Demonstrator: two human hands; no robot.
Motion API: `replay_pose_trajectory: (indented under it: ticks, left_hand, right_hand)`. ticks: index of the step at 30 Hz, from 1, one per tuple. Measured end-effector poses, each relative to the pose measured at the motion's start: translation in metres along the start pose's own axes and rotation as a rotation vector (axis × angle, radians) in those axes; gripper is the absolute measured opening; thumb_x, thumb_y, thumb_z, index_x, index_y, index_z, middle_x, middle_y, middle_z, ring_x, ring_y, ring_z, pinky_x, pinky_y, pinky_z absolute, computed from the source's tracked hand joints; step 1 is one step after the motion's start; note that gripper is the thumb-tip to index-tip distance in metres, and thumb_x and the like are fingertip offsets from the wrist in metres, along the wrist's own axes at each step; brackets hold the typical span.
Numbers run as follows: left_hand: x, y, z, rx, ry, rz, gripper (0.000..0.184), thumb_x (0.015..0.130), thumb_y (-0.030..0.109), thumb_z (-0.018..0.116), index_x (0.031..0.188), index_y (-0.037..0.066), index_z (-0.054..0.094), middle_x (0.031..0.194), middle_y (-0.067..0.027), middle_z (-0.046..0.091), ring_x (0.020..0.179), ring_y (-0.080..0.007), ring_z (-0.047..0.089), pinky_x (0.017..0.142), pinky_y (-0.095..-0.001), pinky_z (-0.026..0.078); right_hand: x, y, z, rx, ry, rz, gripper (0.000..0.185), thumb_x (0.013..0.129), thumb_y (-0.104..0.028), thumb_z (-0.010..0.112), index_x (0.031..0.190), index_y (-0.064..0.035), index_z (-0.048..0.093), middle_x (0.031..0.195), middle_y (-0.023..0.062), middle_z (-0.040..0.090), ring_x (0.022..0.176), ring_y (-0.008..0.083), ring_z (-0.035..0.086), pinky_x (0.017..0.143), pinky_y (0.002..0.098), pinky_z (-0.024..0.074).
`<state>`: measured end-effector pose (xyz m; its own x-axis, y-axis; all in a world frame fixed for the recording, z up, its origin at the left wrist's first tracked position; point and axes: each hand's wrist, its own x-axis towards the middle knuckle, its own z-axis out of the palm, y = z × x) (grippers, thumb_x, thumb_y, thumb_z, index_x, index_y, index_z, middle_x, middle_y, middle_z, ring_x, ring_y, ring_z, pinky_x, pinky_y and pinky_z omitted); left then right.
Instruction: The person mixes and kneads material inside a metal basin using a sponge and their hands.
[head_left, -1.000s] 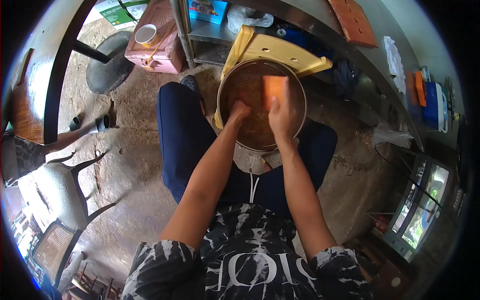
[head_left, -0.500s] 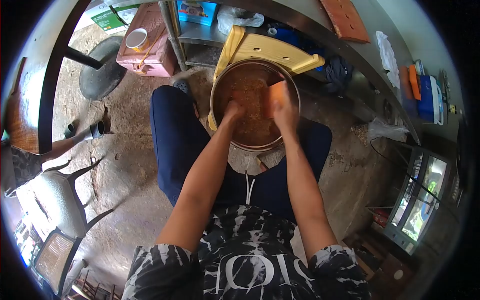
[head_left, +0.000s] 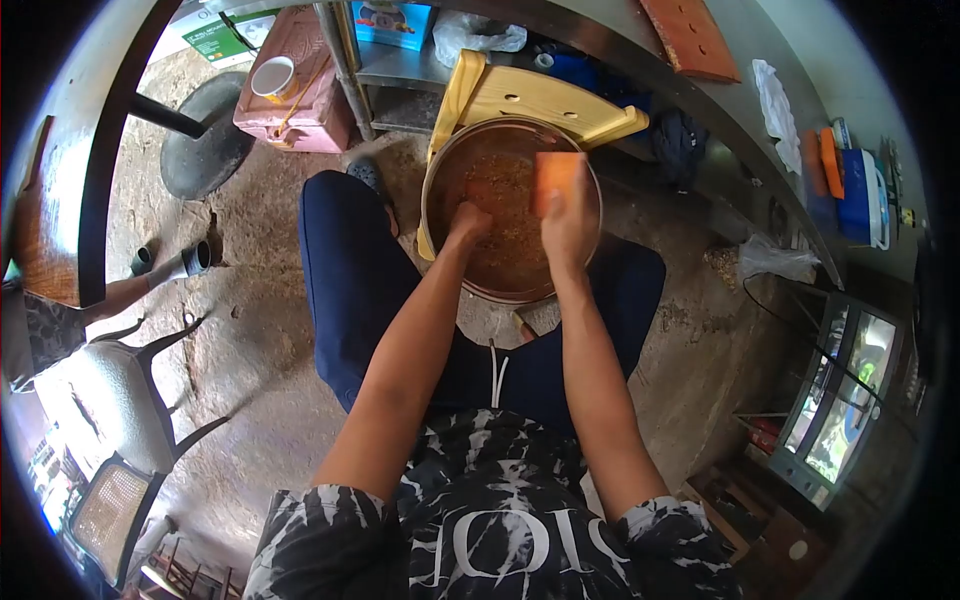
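Note:
Between my knees is a large round pot [head_left: 512, 292] holding brown, grainy contents [head_left: 505, 185]. My right hand [head_left: 568, 222] grips a flat orange block [head_left: 557, 178] by its lower part, over the right side of the pot. My left hand [head_left: 470, 222] is inside the pot at the left, its fingers curled inward. The fingertips are hidden, and I cannot make out what they hold. A yellow wooden chair [head_left: 545, 98] stands against the far side of the pot.
A pink box [head_left: 300, 110] with a white cup [head_left: 273, 78] stands at the upper left. Behind the pot runs a metal shelf [head_left: 400, 68]. At the left are a white chair [head_left: 125, 400] and another person's arm [head_left: 115, 300]. A glass-fronted cabinet [head_left: 840, 400] stands right.
The orange block and my right hand swung toward the pot's middle and back up to the right. My left hand shifted slightly within the pot. The whole view moved a little.

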<state>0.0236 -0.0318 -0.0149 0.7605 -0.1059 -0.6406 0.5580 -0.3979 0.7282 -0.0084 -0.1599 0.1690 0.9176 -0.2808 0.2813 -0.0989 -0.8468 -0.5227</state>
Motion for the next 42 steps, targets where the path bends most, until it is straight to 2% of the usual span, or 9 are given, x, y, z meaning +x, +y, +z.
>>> replay_pose_trajectory:
  ticks: [1,2,5,7,12,14,35,38,42]
  left_hand:
    - [-0.008,0.009,-0.002,0.011,0.029,-0.02,0.038,0.081,0.018,0.064,0.111,-0.004,0.071,0.117,-0.0295,0.067,0.114,-0.0428,0.064,0.089,-0.0467,0.052]
    - [-0.014,0.02,-0.006,0.015,0.026,-0.008,0.038,0.081,0.018,0.064,0.111,-0.004,0.071,0.117,-0.0295,0.067,0.114,-0.0428,0.064,0.089,-0.0467,0.052]
    - [-0.023,0.034,-0.017,-0.036,-0.036,-0.047,0.036,0.08,0.013,0.064,0.11,-0.007,0.069,0.104,-0.0227,0.072,0.1,-0.0353,0.07,0.081,-0.0435,0.053]
    - [-0.024,0.028,-0.013,0.068,0.019,-0.051,0.035,0.08,0.013,0.062,0.108,-0.007,0.07,0.103,-0.0247,0.071,0.098,-0.038,0.07,0.079,-0.0446,0.053]
    - [-0.028,0.034,-0.013,0.035,0.022,-0.028,0.034,0.082,0.018,0.061,0.105,-0.005,0.072,0.11,-0.0311,0.068,0.113,-0.0436,0.064,0.09,-0.0464,0.052]
    - [-0.032,0.037,-0.017,0.053,0.04,-0.045,0.035,0.082,0.017,0.061,0.105,-0.006,0.072,0.11,-0.0315,0.068,0.113,-0.0436,0.064,0.09,-0.0464,0.052]
    - [-0.03,0.024,-0.011,0.033,0.041,-0.04,0.044,0.083,0.017,0.058,0.117,-0.01,0.066,0.123,-0.0335,0.063,0.122,-0.0424,0.06,0.097,-0.0458,0.05]
    - [-0.023,0.031,-0.008,-0.247,0.219,0.207,0.045,0.083,0.014,0.055,0.12,-0.011,0.064,0.125,-0.0305,0.064,0.123,-0.0405,0.06,0.098,-0.0436,0.049]
    - [0.014,-0.01,-0.008,-0.373,-0.02,-0.036,0.048,0.094,0.023,0.051,0.134,-0.003,0.053,0.135,-0.0207,0.058,0.126,-0.0335,0.056,0.102,-0.0388,0.045]
  right_hand:
    - [0.005,-0.005,0.0,-0.168,-0.475,0.36,0.074,0.09,-0.009,0.064,0.157,-0.0158,0.032,0.137,0.0221,0.058,0.122,0.0395,0.058,0.099,0.0445,0.0492]
    - [-0.007,0.013,0.016,-0.136,-0.251,0.119,0.073,0.092,-0.011,0.061,0.157,-0.0175,0.03,0.138,0.0236,0.057,0.121,0.0408,0.058,0.098,0.0458,0.0498]
    - [0.026,-0.021,-0.016,-0.181,-0.592,0.489,0.073,0.091,-0.011,0.062,0.157,-0.0204,0.032,0.14,0.0244,0.055,0.124,0.043,0.056,0.101,0.0474,0.0478]
    - [0.01,0.003,-0.001,0.044,0.053,-0.005,0.075,0.089,-0.01,0.064,0.157,-0.0232,0.033,0.142,0.0242,0.053,0.126,0.0427,0.055,0.104,0.0474,0.0461]
    - [-0.003,0.009,0.014,-0.024,-0.232,0.143,0.075,0.089,-0.008,0.065,0.156,-0.0167,0.034,0.143,0.0233,0.053,0.128,0.0414,0.054,0.106,0.0471,0.0447]
    - [0.005,0.003,0.006,-0.156,-0.089,-0.023,0.078,0.09,-0.007,0.064,0.158,-0.0256,0.03,0.12,0.0225,0.068,0.1,0.0454,0.067,0.084,0.0488,0.0551]
    - [-0.02,-0.002,0.034,0.042,-0.094,-0.296,0.071,0.089,-0.003,0.063,0.154,-0.0194,0.039,0.126,0.0242,0.064,0.107,0.0426,0.066,0.09,0.0473,0.0539]
    - [-0.014,0.006,0.038,0.047,-0.15,-0.194,0.071,0.09,-0.005,0.062,0.155,-0.019,0.037,0.134,0.023,0.06,0.11,0.0422,0.065,0.09,0.0474,0.054]
    - [-0.009,-0.013,0.015,0.134,0.06,-0.154,0.066,0.091,-0.004,0.061,0.153,-0.0089,0.039,0.142,0.0221,0.054,0.121,0.0412,0.06,0.096,0.0457,0.052]
